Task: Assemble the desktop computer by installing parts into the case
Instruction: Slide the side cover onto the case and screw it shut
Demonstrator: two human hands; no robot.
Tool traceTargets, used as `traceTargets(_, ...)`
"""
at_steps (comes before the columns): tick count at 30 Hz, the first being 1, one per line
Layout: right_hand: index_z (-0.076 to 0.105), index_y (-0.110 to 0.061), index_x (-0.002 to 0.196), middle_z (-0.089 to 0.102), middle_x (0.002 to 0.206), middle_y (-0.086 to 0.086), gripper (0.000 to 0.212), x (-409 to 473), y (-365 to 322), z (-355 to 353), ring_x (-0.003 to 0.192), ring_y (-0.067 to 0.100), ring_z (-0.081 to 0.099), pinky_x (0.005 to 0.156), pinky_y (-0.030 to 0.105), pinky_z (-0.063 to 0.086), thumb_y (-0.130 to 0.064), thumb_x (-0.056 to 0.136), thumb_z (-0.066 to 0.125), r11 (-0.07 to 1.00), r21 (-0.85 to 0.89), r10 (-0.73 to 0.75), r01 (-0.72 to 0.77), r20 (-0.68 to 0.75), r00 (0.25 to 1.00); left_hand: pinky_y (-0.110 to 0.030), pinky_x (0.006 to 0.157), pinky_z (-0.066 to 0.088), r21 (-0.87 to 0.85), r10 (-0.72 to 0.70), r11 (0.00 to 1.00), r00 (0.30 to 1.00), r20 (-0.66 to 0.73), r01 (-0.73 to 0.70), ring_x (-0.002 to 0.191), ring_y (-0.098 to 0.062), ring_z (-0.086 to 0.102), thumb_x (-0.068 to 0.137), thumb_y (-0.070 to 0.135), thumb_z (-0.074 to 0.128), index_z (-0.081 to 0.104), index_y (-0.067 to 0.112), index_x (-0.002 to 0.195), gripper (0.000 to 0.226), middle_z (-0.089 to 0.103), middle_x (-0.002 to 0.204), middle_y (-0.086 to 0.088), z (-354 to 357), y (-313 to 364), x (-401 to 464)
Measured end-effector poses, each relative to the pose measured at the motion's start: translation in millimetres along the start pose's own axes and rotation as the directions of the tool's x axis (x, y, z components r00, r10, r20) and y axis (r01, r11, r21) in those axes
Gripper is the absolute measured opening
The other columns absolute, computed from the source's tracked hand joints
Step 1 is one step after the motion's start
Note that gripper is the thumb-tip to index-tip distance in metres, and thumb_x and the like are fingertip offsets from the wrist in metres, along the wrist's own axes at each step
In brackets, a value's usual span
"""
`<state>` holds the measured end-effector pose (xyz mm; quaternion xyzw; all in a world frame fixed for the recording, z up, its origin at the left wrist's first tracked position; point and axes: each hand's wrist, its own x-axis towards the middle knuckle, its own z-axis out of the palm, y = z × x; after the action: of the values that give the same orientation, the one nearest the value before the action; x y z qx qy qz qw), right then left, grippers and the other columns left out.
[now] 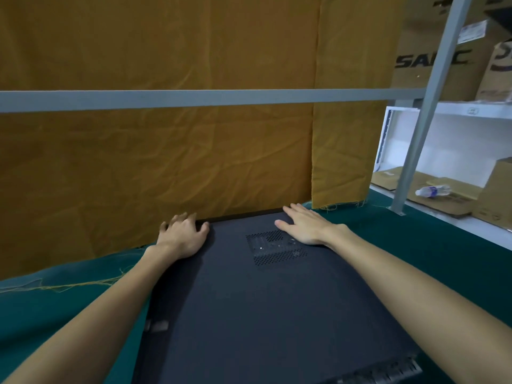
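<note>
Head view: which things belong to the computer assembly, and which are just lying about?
Job: computer case; left hand, curled over its far edge; right hand, flat on top.
Lying about: water bottle, cardboard boxes, orange cloth.

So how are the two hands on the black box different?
The left hand curls fingers over the far left corner of the computer case; the right hand lies flat, fingers straight. The right hand is beside the vent holes; the left hand is not. Both rest on the case.
</note>
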<state>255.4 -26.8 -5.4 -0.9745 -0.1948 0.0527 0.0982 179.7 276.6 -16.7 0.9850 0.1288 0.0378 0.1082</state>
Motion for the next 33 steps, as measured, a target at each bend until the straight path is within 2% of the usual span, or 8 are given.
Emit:
traceTargets(3, 0.01, -0.019, 0.165, 0.002, 0.173, 0.002, 0.081, 14.5, 5.7, 1.8, 0.158, 0.017, -0.003, 0.126, 0.043, 0.008, -0.068, 0.103, 0.026, 1.0, 0.012, 0.004, -0.004, -0.009, 1.0, -0.052, 0.111, 0.029, 0.021, 0.004, 1.0, 0.999, -0.034, -0.003, 0.129, -0.032, 0.048, 0.1, 0.062, 0.026, 0.056, 0.019, 0.128, 0.059, 0.056, 0.137, -0.011, 6.1, -5.5, 14.4)
traceTargets(9, 0.013, -0.019, 0.164, 0.007, 0.172, 0.004, 0.082, 17.9, 9.6, 9.3, 0.158, 0.02, 0.003, 0.126, 0.043, 0.009, -0.07, 0.101, 0.027, 1.0, -0.021, -0.011, 0.01, -0.055, 0.998, -0.051, 0.112, 0.027, 0.031, 0.026, 0.999, 0.997, -0.076, -0.024, 0.13, -0.03, 0.048, 0.099, 0.065, 0.025, 0.054, 0.025, 0.134, 0.06, 0.056, 0.138, -0.008, 12.9, -9.2, 15.1)
traceTargets(14, 0.03, -0.016, 0.157, 0.032, 0.159, 0.011, 0.085, 28.2, 5.4, 12.8, 0.149, 0.031, 0.023, 0.123, 0.046, 0.017, -0.076, 0.096, 0.024, 0.992, -0.129, -0.03, 0.013, -0.132, 0.991, -0.052, 0.109, 0.029, 0.052, 0.028, 0.998, 0.994, -0.104, -0.023, 0.124, -0.03, 0.052, 0.099, 0.062, 0.026, 0.055, 0.024, 0.125, 0.055, 0.059, 0.131, -0.007, 17.8, -9.5, 12.4)
traceTargets(17, 0.047, -0.014, 0.144, 0.044, 0.144, 0.015, 0.079, 40.7, -1.6, 10.1, 0.141, 0.036, 0.032, 0.118, 0.047, 0.023, -0.073, 0.098, 0.023, 0.982, -0.187, -0.046, 0.022, -0.127, 0.991, -0.051, 0.109, 0.03, 0.044, 0.017, 0.999, 0.995, -0.098, -0.012, 0.123, -0.03, 0.051, 0.1, 0.06, 0.026, 0.053, 0.021, 0.123, 0.053, 0.057, 0.131, -0.009, 16.9, -6.0, 13.7)
traceTargets(20, 0.052, -0.012, 0.123, 0.054, 0.128, 0.009, 0.071, 48.7, 0.2, 11.5, 0.125, 0.031, 0.048, 0.103, 0.042, 0.035, -0.073, 0.097, 0.026, 0.992, -0.111, -0.069, 0.057, -0.102, 0.992, -0.05, 0.109, 0.03, 0.033, 0.025, 0.999, 0.995, -0.094, -0.022, 0.122, -0.03, 0.051, 0.1, 0.06, 0.026, 0.052, 0.021, 0.12, 0.051, 0.058, 0.129, -0.008, 16.8, -6.0, 16.2)
traceTargets(25, 0.051, -0.012, 0.131, 0.054, 0.131, 0.009, 0.09, 55.5, 5.3, 13.7, 0.121, 0.028, 0.046, 0.103, 0.043, 0.034, -0.085, 0.087, 0.019, 0.991, -0.106, -0.096, 0.085, -0.105, 0.99, -0.051, 0.108, 0.029, 0.022, 0.03, 0.999, 0.997, -0.064, -0.028, 0.122, -0.03, 0.05, 0.099, 0.064, 0.027, 0.053, 0.023, 0.119, 0.052, 0.058, 0.128, -0.006, 15.5, -8.8, 18.7)
traceTargets(29, 0.054, -0.016, 0.119, 0.053, 0.116, 0.004, 0.08, 60.3, 6.6, 13.2, 0.105, 0.022, 0.04, 0.09, 0.038, 0.029, -0.085, 0.089, 0.026, 0.996, -0.068, -0.066, 0.058, -0.124, 0.99, -0.05, 0.104, 0.032, 0.0, 0.008, 1.0, 0.998, -0.069, -0.008, 0.122, -0.032, 0.051, 0.098, 0.066, 0.031, 0.055, 0.023, 0.114, 0.052, 0.06, 0.127, -0.006, 10.4, -7.4, 23.6)
traceTargets(33, 0.06, -0.014, 0.123, 0.061, 0.121, 0.008, 0.072, 51.5, -6.3, 5.3, 0.116, 0.03, 0.052, 0.101, 0.042, 0.036, -0.074, 0.098, 0.031, 0.992, -0.128, -0.036, 0.012, -0.188, 0.981, -0.044, 0.097, 0.044, -0.092, 0.02, 0.995, 0.994, -0.107, -0.03, 0.111, -0.03, 0.06, 0.098, 0.066, 0.039, 0.065, 0.022, 0.113, 0.053, 0.069, 0.114, -0.005, 1.1, -6.4, 16.2)
